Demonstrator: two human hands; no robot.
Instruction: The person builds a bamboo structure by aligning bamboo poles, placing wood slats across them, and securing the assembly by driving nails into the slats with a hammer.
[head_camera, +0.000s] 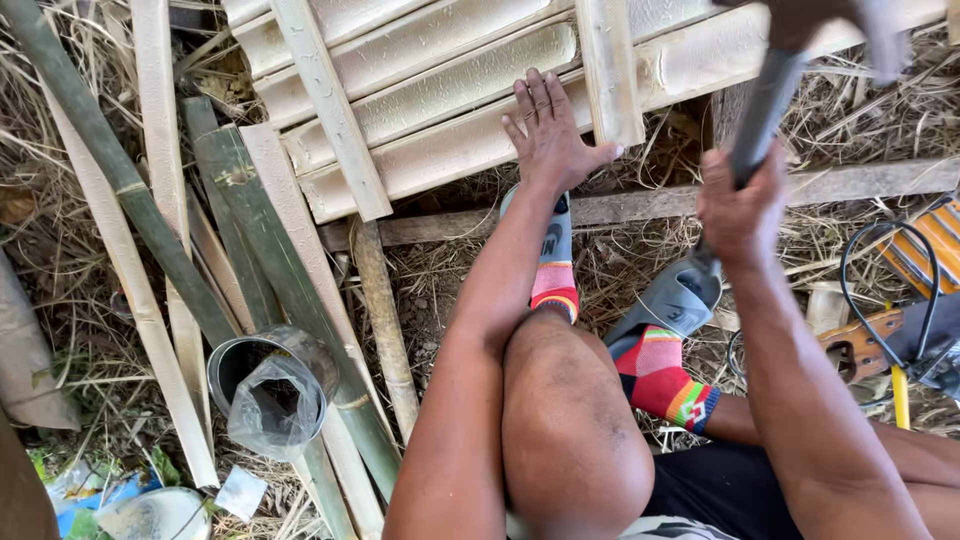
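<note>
The left hand (548, 135) is laid flat, fingers spread and open, on the lower edge of a panel of split bamboo slats (440, 90), with the thumb set against an upright cross slat (610, 70); the arm is stretched straight forward over the bent knee. The right hand (742, 205) is closed in a fist around the dark handle of a hammer (770, 90), which is raised above the panel, its head blurred. A metal tin (270, 385) is seen on the straw among loose bamboo poles.
</note>
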